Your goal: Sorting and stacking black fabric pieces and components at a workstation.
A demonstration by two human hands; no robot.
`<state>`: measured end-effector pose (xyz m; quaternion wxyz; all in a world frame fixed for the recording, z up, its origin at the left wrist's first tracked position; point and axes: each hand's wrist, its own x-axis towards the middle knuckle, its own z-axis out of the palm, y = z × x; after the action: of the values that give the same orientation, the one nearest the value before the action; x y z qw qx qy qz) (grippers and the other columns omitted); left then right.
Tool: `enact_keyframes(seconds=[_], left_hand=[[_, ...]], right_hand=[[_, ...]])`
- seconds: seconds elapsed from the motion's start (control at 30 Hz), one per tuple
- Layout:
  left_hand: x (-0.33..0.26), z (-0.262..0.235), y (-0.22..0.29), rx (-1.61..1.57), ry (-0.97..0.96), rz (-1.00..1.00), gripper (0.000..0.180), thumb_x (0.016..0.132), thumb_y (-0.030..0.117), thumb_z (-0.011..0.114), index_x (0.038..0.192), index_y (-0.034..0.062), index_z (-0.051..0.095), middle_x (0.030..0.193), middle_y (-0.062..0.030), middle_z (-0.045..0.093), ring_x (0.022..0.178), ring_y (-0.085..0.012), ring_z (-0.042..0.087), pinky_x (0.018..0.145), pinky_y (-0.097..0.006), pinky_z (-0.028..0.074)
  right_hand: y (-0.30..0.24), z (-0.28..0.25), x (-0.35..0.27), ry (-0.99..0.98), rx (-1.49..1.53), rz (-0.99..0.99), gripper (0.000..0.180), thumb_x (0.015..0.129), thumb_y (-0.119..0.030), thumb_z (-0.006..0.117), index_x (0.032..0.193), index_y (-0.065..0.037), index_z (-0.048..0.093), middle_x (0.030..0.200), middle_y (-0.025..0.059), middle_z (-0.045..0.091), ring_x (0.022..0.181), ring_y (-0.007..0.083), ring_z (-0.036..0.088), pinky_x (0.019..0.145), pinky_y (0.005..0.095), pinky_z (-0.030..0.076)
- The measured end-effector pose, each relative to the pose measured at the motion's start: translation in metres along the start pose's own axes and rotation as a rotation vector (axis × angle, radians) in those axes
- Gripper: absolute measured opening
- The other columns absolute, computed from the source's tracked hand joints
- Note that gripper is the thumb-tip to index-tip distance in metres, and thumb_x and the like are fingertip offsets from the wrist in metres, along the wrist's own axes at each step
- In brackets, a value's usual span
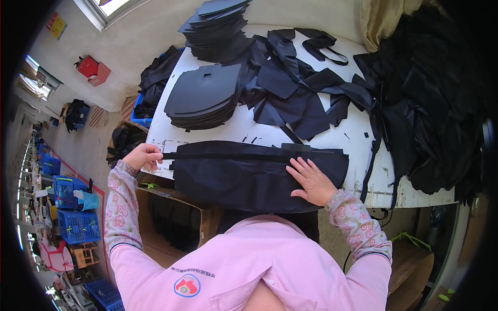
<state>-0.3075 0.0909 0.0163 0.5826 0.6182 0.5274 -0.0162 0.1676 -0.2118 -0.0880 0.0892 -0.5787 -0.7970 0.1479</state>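
A wide black fabric panel (228, 179) lies across the near edge of the white table, its lower part reaching over the edge toward me. Along its upper part runs a narrow black strap (218, 155). At the left, my left hand (143, 156) pinches the strap's end, which sticks out past the panel. My right hand (311, 181) rests flat on the panel's right part, fingers spread and pointing up and left, with nothing gripped. Patterned sleeves cover both forearms.
Behind the panel stand two stacks of dark sheets (202, 96). Loose black fabric pieces (290, 88) spread over the white table (342, 137). A large heap of black fabric (430, 103) fills the right side. Below the table's left edge sits an open cardboard box (210, 223).
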Motion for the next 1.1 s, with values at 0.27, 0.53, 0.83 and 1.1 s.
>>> enact_keyframes(seconds=[0.27,0.53,0.83,1.1], left_hand=[[-0.009,0.059,0.059,0.208,0.519,0.496,0.032,0.093,0.028,0.069,0.075,0.0027,0.063,0.056,0.0019,0.054,0.042,-0.0051,0.048,0.042,-0.023,0.037],[0.017,0.188,0.137,0.229,0.332,0.897,0.034,0.084,0.031,0.078,0.091,0.0036,0.058,0.066,-0.0080,0.063,0.055,-0.0230,0.061,0.054,-0.030,0.046],[0.147,0.127,0.120,0.826,0.708,0.469,0.089,0.076,0.063,0.074,0.139,0.0060,0.047,0.130,-0.0148,0.056,0.127,-0.0327,0.050,0.108,-0.044,0.040],[0.154,0.155,0.167,0.809,0.712,0.165,0.072,0.085,0.061,0.062,0.140,0.0167,0.051,0.134,-0.0178,0.051,0.129,-0.0393,0.047,0.108,-0.050,0.040]], right_hand=[[-0.005,-0.057,0.035,0.268,0.256,-0.077,0.070,0.084,-0.018,0.077,0.145,-0.008,0.044,0.150,0.0145,0.044,0.122,0.0311,0.057,0.102,0.0429,0.047],[-0.086,-0.067,0.150,0.193,1.622,-0.039,0.044,0.095,-0.004,0.061,0.137,-0.004,0.047,0.105,0.0064,0.064,0.076,0.0100,0.065,0.072,0.0232,0.056],[-0.055,-0.045,0.148,0.199,1.424,0.063,0.024,0.096,-0.008,0.063,0.117,0.003,0.061,0.097,0.0039,0.066,0.089,0.0104,0.064,0.083,0.0262,0.053],[-0.052,-0.022,0.154,0.260,1.384,0.071,0.022,0.100,-0.011,0.057,0.117,-0.001,0.064,0.094,0.0045,0.067,0.082,0.0122,0.068,0.076,0.0255,0.054]])
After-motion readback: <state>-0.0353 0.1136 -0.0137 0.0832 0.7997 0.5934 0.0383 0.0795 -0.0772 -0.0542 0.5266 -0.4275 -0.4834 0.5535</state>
